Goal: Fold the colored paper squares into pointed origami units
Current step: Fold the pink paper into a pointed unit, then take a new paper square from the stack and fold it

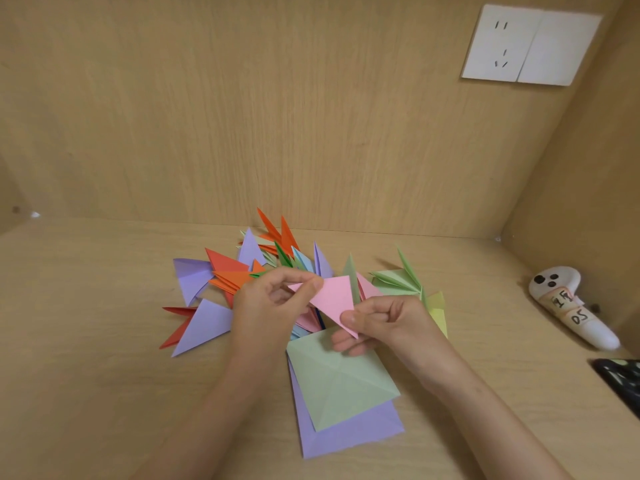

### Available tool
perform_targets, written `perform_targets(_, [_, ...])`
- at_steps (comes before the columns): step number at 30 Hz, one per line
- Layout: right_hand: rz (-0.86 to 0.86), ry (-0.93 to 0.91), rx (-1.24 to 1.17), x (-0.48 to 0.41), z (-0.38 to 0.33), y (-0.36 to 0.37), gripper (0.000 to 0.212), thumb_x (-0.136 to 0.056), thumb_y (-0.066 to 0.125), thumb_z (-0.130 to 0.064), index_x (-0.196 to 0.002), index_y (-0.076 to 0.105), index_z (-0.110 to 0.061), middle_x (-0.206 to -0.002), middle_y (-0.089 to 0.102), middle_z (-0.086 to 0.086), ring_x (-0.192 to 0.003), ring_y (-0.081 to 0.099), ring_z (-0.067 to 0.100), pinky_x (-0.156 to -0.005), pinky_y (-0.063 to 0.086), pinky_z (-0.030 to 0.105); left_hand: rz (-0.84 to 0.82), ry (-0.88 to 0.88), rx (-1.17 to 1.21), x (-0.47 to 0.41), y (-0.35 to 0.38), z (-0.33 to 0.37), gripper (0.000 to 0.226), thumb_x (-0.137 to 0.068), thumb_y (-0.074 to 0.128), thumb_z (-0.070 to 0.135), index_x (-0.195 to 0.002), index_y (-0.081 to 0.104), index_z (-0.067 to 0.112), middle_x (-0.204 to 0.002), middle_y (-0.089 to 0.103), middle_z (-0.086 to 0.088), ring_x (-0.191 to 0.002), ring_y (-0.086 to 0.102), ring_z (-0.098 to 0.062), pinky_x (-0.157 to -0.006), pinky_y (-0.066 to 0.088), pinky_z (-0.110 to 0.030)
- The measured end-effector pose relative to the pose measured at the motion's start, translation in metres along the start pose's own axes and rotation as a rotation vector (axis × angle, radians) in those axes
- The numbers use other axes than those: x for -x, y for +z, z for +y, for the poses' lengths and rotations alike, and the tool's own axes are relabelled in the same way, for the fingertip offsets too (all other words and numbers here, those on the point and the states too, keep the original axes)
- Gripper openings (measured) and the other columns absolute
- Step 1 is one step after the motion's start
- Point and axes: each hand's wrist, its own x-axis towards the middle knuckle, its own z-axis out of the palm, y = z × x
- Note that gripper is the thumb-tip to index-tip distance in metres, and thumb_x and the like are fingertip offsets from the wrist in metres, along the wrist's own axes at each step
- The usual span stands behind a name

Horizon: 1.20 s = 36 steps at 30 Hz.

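Note:
A pink paper [332,297], folded into a triangle, is held above the desk between both hands. My left hand [270,303] pinches its upper left corner. My right hand [384,322] pinches its lower pointed tip. Under the hands lies a creased green square [343,379] on top of a purple square [349,431]. Behind the hands is a heap of finished pointed units [249,268] in orange, red, purple, blue and green. More light green units [398,278] lie at the right of the heap.
The wooden desk [104,306] is enclosed by a back wall and a right side wall. A white controller [568,303] with handwritten labels lies at the right. A dark object [620,379] sits at the right edge. A white wall socket [530,45] is up on the back wall.

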Motion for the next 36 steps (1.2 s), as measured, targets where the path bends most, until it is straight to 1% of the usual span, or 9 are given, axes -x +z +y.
perform_targets(7, [0.069, -0.038, 0.048, -0.003, 0.003, -0.002, 0.008, -0.088, 0.061, 0.002, -0.081, 0.064, 0.003, -0.059, 0.066, 0.010, -0.049, 0.060, 0.018, -0.050, 0.050, 0.024, 0.013, -0.045, 0.004, 0.001, 0.003, -0.004, 0.005, -0.083, 0.069, 0.004, -0.078, 0.068, 0.006, -0.059, 0.068, 0.004, -0.046, 0.062, -0.006, -0.044, 0.042, -0.012])
perform_targets(10, [0.157, -0.078, 0.230, -0.005, 0.008, -0.005, 0.004, -0.086, 0.067, -0.006, -0.082, 0.067, -0.008, -0.053, 0.062, 0.005, -0.046, 0.053, 0.011, -0.052, 0.044, 0.020, 0.062, -0.051, -0.056, -0.003, -0.002, -0.007, 0.003, -0.086, 0.065, 0.006, -0.084, 0.066, 0.004, -0.066, 0.065, 0.000, -0.040, 0.057, 0.000, -0.039, 0.037, -0.010])
perform_targets(16, [0.170, -0.197, 0.701, -0.006, 0.016, -0.007, 0.009, -0.075, 0.078, -0.027, -0.080, 0.070, -0.028, -0.071, 0.057, -0.012, -0.065, 0.048, 0.001, -0.063, 0.036, 0.018, 0.099, -0.122, -0.100, -0.013, -0.009, -0.022, 0.005, -0.089, 0.063, 0.007, -0.085, 0.063, 0.011, -0.075, 0.070, -0.008, -0.054, 0.069, -0.018, -0.055, 0.057, -0.026])
perform_targets(21, [0.054, -0.191, 0.967, -0.008, 0.022, -0.009, 0.049, -0.070, 0.078, -0.046, -0.115, 0.064, -0.031, -0.094, 0.042, -0.023, -0.090, 0.040, -0.007, -0.079, 0.028, 0.016, 0.111, -0.126, -0.104, -0.015, -0.010, -0.029, 0.009, -0.090, 0.061, 0.005, -0.086, 0.062, 0.013, -0.078, 0.069, -0.002, -0.060, 0.071, -0.017, -0.065, 0.058, -0.034])
perform_targets(23, [0.017, -0.176, 1.045, -0.008, 0.022, -0.009, 0.054, -0.071, 0.075, -0.051, -0.120, 0.060, -0.033, -0.103, 0.040, -0.020, -0.105, 0.038, 0.001, -0.085, 0.026, 0.017, 0.118, -0.130, -0.107, -0.017, -0.011, -0.031, 0.007, -0.090, 0.061, 0.005, -0.087, 0.061, 0.012, -0.076, 0.069, 0.001, -0.060, 0.071, -0.016, -0.063, 0.058, -0.031])
perform_targets(26, [0.014, -0.173, 1.046, -0.008, 0.020, -0.008, 0.046, -0.070, 0.076, -0.050, -0.110, 0.062, -0.034, -0.105, 0.045, -0.019, -0.105, 0.037, 0.003, -0.086, 0.027, 0.018, 0.140, -0.145, -0.127, -0.020, -0.011, -0.032, 0.002, -0.089, 0.062, 0.007, -0.090, 0.062, 0.009, -0.078, 0.070, -0.003, -0.054, 0.069, -0.016, -0.054, 0.056, -0.027])
perform_targets(30, [0.083, -0.203, 0.851, -0.007, 0.017, -0.006, 0.026, -0.068, 0.083, -0.032, -0.076, 0.059, -0.029, -0.086, 0.054, -0.013, -0.081, 0.043, -0.003, -0.070, 0.032, 0.014, 0.137, -0.106, -0.209, -0.021, -0.010, -0.030, 0.007, -0.086, 0.066, 0.009, -0.092, 0.062, 0.009, -0.085, 0.068, -0.008, -0.042, 0.059, -0.004, -0.042, 0.044, -0.014])
perform_targets(33, [0.119, -0.157, 0.740, -0.006, 0.017, -0.005, 0.022, -0.069, 0.083, -0.027, -0.067, 0.061, -0.025, -0.067, 0.052, -0.011, -0.061, 0.042, 0.001, -0.058, 0.032, 0.017, 0.152, -0.039, -0.268, -0.019, -0.009, -0.028, 0.014, -0.081, 0.072, 0.012, -0.093, 0.064, 0.013, -0.092, 0.066, 0.001, -0.064, 0.063, -0.011, -0.056, 0.042, -0.009])
perform_targets(36, [0.170, -0.131, 0.752, -0.006, 0.018, -0.006, 0.019, -0.074, 0.078, -0.036, -0.064, 0.063, -0.030, -0.060, 0.054, -0.013, -0.058, 0.042, 0.003, -0.055, 0.029, 0.017, 0.163, 0.087, -0.355, -0.018, -0.009, -0.026, 0.019, -0.076, 0.077, 0.018, -0.093, 0.067, 0.018, -0.091, 0.062, 0.013, -0.090, 0.056, -0.009, -0.075, 0.044, -0.020])
